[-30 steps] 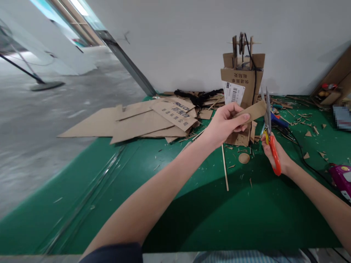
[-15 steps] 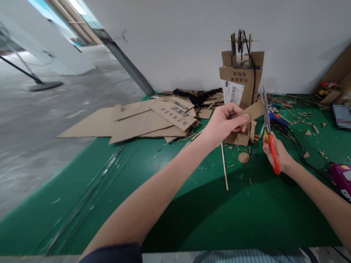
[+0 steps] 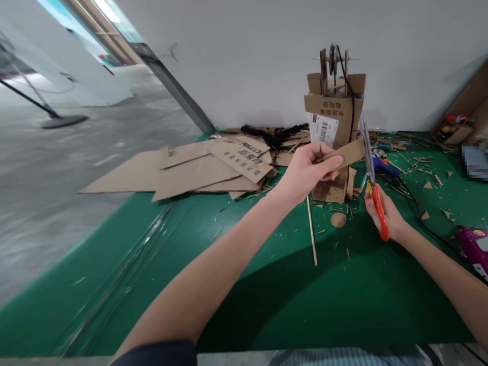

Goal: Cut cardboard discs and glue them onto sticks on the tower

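Observation:
My left hand (image 3: pixel 313 165) pinches a short cardboard strip (image 3: pixel 351 152) between thumb and fingers, above the green table. The strip's right end meets the blades of a pair of scissors (image 3: pixel 380 212) with orange-red handles. Closed round those handles is my right hand (image 3: pixel 389 213), with the blades pointing upward. Whether the blades are cutting into the strip I cannot tell. Just behind the strip stands an upright cardboard box structure (image 3: pixel 331 107), with a thin axle and a black cord at its top. My left hand hides part of its lower front.
Flat cardboard sheets (image 3: pixel 198 173) are piled at the left back. A thin wooden stick (image 3: pixel 311 231) and a cardboard disc (image 3: pixel 338 219) lie on the table (image 3: pixel 267 284). To the right are scattered scraps, a blue-handled tool (image 3: pixel 386 166) and a purple object (image 3: pixel 473 246).
My left hand and the strip have shifted very slightly left. The scissors stay at the strip's end, in nearly the same pose. Both hands keep their hold.

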The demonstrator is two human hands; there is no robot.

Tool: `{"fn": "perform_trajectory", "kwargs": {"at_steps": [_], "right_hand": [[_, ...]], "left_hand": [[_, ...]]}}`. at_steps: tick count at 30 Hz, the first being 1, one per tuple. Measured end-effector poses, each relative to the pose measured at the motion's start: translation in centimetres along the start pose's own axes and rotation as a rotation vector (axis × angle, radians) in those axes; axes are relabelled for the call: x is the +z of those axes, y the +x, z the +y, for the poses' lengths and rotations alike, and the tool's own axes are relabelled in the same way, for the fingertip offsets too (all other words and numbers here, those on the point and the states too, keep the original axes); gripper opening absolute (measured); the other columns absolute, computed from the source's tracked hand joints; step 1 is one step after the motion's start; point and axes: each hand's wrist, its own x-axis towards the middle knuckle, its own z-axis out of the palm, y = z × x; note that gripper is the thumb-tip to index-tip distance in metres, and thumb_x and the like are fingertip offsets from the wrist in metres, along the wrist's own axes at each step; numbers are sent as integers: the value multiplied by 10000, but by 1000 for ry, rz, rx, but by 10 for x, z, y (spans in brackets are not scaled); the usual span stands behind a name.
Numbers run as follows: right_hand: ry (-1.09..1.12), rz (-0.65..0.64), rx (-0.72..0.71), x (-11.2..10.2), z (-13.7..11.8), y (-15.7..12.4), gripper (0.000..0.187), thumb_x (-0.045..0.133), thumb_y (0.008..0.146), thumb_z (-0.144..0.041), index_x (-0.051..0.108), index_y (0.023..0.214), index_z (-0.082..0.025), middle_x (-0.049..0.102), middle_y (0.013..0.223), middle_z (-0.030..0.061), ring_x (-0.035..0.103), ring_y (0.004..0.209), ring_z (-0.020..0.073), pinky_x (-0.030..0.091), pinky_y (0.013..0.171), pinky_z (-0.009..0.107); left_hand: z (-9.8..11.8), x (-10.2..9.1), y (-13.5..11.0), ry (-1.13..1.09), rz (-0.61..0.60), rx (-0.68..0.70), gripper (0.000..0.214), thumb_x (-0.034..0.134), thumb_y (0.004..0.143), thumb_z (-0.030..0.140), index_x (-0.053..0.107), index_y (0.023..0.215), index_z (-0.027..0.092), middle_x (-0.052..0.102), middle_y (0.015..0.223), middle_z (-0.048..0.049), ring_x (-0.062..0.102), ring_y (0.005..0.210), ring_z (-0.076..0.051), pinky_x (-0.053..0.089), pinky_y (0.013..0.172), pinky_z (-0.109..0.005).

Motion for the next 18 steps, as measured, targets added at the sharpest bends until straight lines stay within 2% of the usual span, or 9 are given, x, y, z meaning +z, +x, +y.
{"fn": "perform_trajectory", "kwargs": {"at_steps": [2, 7, 13, 18], "right_hand": [[78, 8, 2, 1, 2, 0, 555, 602, 777, -782, 532, 996, -276, 536, 771, 7, 577, 714, 191, 518, 586, 304], [83, -45, -23, 2, 1, 0, 541, 619, 773, -779, 547, 968, -280, 489, 724, -4, 557, 674, 184, 521, 557, 292], [-26, -95, -85, 0, -12, -1, 524, 546, 839, -773, 511, 990, -273, 470, 744, -1, 522, 660, 177, 516, 580, 304], [-105, -95, -127, -3, -9, -2, 535, 497, 868, -760, 488, 1054, -259, 478, 816, 12, 500, 681, 179, 487, 602, 320]], "left_hand": [[0, 0, 0, -18, -4, 11, 317, 823, 744, 285, 532, 701, 167, 569, 583, 35, 531, 499, -48, 348, 449, -175], [1, 1, 0, -51, -20, 7, 340, 851, 718, 316, 549, 702, 163, 585, 599, 26, 521, 496, -46, 343, 447, -174], [1, 1, 0, -52, -12, 6, 345, 852, 712, 317, 543, 695, 164, 588, 615, 27, 517, 491, -42, 345, 446, -175], [4, 0, 0, 8, -33, 36, 312, 833, 728, 296, 552, 698, 164, 586, 591, 34, 525, 501, -51, 385, 470, -181]]}}
